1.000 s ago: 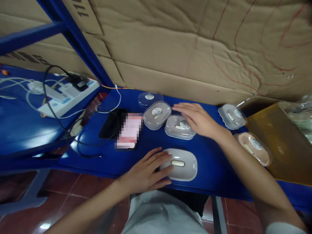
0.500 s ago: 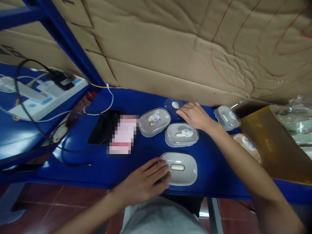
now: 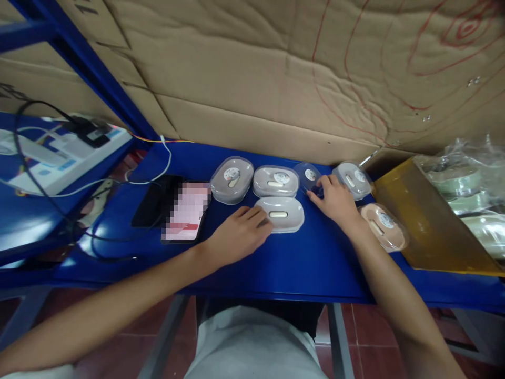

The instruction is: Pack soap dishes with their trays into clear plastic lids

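Observation:
My left hand (image 3: 240, 234) has its fingers curled over the left end of an uncovered grey soap dish (image 3: 294, 216) with a cream oval piece in its middle. My right hand (image 3: 335, 200), thumb and fingers bent, grips the near right edge of a clear plastic lid (image 3: 310, 172) that bears a round sticker. Behind the uncovered dish stands a covered grey soap dish (image 3: 268, 176). Left of that is another covered grey dish (image 3: 226, 192), set at a slant. Just beyond my right fingers sits a third covered grey dish (image 3: 347, 171).
A peach-coloured dish (image 3: 381, 221) under clear plastic lies by my right forearm. An open carton (image 3: 422, 226) of wrapped green dishes fills the right side. Two phones (image 3: 193, 200) lie left, near a cable-covered power strip (image 3: 67, 163). Cardboard (image 3: 236, 105) walls the back.
My right hand has moved the loose clear lid from the back left to the right, past the covered dishes. My left hand and the uncovered dish have moved away from the table's front edge.

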Tool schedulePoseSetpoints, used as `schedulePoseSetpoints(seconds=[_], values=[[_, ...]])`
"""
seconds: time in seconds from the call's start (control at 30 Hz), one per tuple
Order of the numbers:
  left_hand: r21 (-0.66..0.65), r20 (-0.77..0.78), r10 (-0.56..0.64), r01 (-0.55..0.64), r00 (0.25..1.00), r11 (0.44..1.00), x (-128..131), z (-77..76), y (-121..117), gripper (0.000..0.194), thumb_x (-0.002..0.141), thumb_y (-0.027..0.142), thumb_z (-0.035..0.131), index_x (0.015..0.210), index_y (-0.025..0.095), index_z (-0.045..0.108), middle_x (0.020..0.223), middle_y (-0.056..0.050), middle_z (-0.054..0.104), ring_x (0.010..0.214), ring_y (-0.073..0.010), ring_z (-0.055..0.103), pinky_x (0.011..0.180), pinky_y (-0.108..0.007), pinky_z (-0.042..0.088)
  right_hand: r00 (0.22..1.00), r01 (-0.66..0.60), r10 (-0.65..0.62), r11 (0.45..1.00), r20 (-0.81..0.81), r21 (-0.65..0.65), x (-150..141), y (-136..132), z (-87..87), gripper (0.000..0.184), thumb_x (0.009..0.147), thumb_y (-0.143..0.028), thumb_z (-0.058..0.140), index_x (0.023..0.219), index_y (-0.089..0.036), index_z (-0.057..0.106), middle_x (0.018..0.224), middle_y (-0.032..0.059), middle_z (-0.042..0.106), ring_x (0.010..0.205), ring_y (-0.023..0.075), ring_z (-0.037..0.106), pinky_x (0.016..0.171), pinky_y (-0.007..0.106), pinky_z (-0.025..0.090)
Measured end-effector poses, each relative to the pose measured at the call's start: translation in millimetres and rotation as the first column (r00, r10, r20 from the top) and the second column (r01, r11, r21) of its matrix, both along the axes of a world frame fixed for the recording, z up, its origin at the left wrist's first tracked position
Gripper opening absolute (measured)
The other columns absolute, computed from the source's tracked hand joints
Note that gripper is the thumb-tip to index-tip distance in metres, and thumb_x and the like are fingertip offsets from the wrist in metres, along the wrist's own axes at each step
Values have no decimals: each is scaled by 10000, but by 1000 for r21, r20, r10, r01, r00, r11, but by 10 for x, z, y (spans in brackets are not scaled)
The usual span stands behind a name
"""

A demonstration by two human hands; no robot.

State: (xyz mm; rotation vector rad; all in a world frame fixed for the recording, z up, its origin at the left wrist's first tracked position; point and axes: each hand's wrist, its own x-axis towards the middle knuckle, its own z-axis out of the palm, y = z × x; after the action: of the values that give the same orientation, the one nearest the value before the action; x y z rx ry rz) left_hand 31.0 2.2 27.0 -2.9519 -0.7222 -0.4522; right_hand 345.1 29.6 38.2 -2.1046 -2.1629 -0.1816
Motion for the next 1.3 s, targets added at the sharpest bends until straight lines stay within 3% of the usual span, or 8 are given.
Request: schedulePoseSetpoints(seconds=[0.2, 0.37, 0.47, 0.6, 0.7, 0.8, 1.0, 1.3], values=[[-40, 26, -141, 142, 990, 989, -139, 105, 316, 183, 1062, 288, 660, 1219, 203, 698, 1288, -107, 698, 1195, -293, 673, 1083, -488, 506, 999, -46, 45, 998, 21, 45, -68, -136, -66, 575, 1031, -573, 560, 1409, -141, 582, 1426, 247, 616, 1266, 456, 620, 1032, 609, 516], [-133, 182, -102, 127, 978, 983, -194, -33, 321, 308, 1030, 236, 692, 1331, 186, 653, 1378, -151, 649, 1249, -313, 664, 1082, -503, 560, 945, -55, 88, 992, -314, 111, 44, -250, -9, 538, 1000, -536, 638, 1426, -213, 578, 1406, 169, 654, 1210, 376, 680, 1021, 547, 574], [-164, 210, -100, 136, 973, 977, -190, -130, 253, 452, 1009, 170, 686, 1447, 203, 580, 1416, -161, 615, 1262, -312, 660, 1086, -506, 584, 845, -172, 274, 952, -459, 252, 129, -537, 92, 522, 986, -495, 687, 1448, -282, 568, 1408, 127, 656, 1277, 347, 670, 1065, 525, 578], [-183, 283, -96, 152, 954, 971, -191, -119, 216, 578, 989, 226, 746, 1517, 218, 510, 1525, -190, 519, 1369, -327, 600, 1129, -491, 583, 727, -472, 531, 847, -434, 245, 56, -779, 91, 571, 952, -355, 752, 1485, -292, 557, 1461, 140, 605, 1419, 361, 601, 1155, 550, 544], [-190, 347, -58, 131, 936, 973, -224, -70, 235, 561, 985, 318, 782, 1480, 226, 533, 1520, -187, 513, 1381, -326, 587, 1141, -501, 582, 686, -573, 608, 790, -399, 218, -87, -771, -12, 624, 949, -299, 768, 1526, -286, 531, 1471, 142, 603, 1464, 359, 565, 1172, 578, 542], [-204, 330, -72, 146, 941, 968, -249, -58, 259, 534, 1008, 352, 757, 1485, 229, 550, 1506, -188, 548, 1379, -333, 598, 1139, -533, 582, 676, -607, 634, 768, -375, 204, -192, -729, -79, 619, 965, -288, 764, 1539, -285, 534, 1491, 135, 621, 1511, 348, 524, 1186, 583, 539], [-161, 294, -119, 172, 948, 972, -223, -55, 257, 444, 1044, 384, 706, 1439, 213, 597, 1445, -178, 617, 1352, -338, 626, 1109, -537, 601, 697, -657, 667, 741, -264, 139, -251, -788, -66, 600, 1018, -205, 690, 1583, -325, 527, 1554, 42, 652, 1577, 306, 462, 1327, 658, 332], [-110, 275, -159, 195, 948, 975, -248, 12, 246, 261, 1032, 275, 708, 1262, 165, 650, 1344, -168, 691, 1302, -324, 677, 1076, -482, 639, 647, -687, 712, 700, -272, 196, -256, -768, -113, 670, 983, -186, 760, 1609, -232, 525, 1552, 106, 651, 1552, 307, 490, 1264, 571, 472]])
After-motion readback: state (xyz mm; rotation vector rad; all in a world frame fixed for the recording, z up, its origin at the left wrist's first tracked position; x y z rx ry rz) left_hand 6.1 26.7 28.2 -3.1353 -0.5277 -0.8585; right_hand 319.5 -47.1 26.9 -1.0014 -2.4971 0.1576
